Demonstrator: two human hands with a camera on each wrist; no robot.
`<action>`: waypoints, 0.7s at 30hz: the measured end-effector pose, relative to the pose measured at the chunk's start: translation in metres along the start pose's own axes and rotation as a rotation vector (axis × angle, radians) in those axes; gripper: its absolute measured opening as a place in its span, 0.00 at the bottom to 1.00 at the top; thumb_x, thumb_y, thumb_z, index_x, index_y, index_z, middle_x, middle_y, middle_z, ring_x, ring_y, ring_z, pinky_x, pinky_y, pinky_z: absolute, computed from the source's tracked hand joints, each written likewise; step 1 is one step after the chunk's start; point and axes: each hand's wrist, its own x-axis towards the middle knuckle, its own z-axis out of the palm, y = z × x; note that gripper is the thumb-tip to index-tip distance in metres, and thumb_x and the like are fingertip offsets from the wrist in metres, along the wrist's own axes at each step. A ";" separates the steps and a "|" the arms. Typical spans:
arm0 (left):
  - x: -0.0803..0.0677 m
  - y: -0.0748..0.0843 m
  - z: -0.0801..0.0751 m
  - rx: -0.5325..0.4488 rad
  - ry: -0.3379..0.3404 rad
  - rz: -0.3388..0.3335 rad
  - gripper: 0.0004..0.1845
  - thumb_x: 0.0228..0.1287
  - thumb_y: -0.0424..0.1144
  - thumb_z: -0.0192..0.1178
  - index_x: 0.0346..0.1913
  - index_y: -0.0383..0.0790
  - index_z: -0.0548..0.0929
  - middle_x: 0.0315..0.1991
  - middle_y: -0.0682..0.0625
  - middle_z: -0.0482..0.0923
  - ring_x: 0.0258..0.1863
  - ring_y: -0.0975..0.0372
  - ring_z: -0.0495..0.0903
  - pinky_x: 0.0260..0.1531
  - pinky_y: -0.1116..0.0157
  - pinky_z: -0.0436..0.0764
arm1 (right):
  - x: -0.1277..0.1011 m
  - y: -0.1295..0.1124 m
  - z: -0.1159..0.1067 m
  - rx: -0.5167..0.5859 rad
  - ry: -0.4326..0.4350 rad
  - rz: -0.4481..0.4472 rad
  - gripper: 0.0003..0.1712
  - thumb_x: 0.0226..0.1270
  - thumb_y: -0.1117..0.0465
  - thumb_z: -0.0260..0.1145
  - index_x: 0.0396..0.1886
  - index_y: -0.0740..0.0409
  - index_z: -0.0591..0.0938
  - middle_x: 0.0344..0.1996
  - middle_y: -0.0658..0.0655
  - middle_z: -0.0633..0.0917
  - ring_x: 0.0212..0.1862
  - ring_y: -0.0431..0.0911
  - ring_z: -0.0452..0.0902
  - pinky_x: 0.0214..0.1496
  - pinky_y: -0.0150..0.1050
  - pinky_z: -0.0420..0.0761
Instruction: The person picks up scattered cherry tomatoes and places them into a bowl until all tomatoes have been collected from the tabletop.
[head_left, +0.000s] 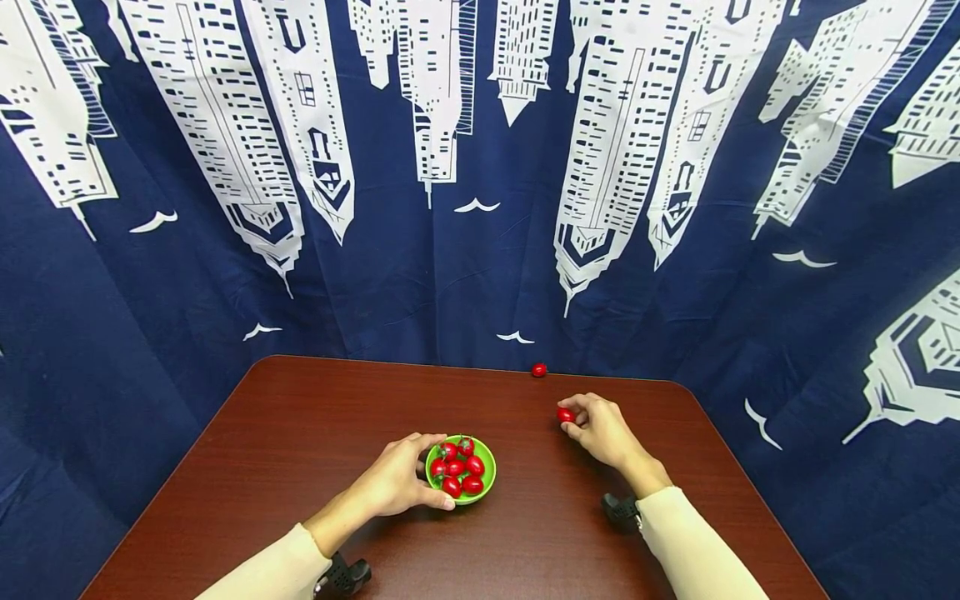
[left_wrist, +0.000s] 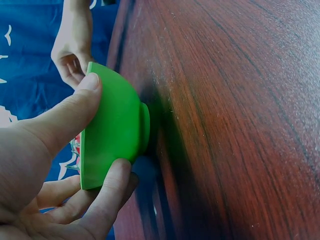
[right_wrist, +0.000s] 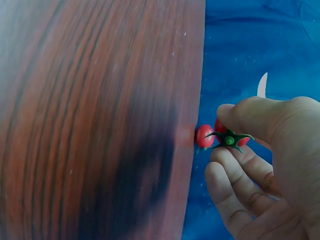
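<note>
While pinched, tomato (head_left: 565,415) — between fingers (head_left: 581,414).

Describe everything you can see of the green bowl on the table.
The green bowl is small, round and bright green, looks like smooth plastic, and has a short foot ring under it, seen in the left wrist view. It stands upright on the brown wooden table, near the front middle. It holds a heap of small red tomatoes, some with green stems. The left hand holds it by the near side, thumb and fingers curled round the rim and outer wall. Nothing else touches it.
</note>
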 end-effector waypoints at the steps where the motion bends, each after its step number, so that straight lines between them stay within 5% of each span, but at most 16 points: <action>1: 0.000 0.000 0.000 0.001 0.000 0.000 0.54 0.50 0.45 0.96 0.81 0.36 0.81 0.64 0.41 0.87 0.53 0.54 0.95 0.54 0.54 0.94 | 0.000 -0.002 0.000 0.003 0.003 -0.007 0.18 0.68 0.70 0.84 0.57 0.65 0.94 0.41 0.58 0.92 0.38 0.43 0.86 0.42 0.35 0.88; 21: -0.001 -0.003 -0.001 0.001 0.003 0.025 0.54 0.50 0.45 0.96 0.80 0.35 0.82 0.62 0.41 0.87 0.51 0.55 0.95 0.51 0.59 0.93 | -0.001 -0.049 0.009 0.015 -0.020 -0.118 0.18 0.69 0.72 0.83 0.57 0.61 0.94 0.40 0.51 0.90 0.38 0.37 0.82 0.42 0.32 0.86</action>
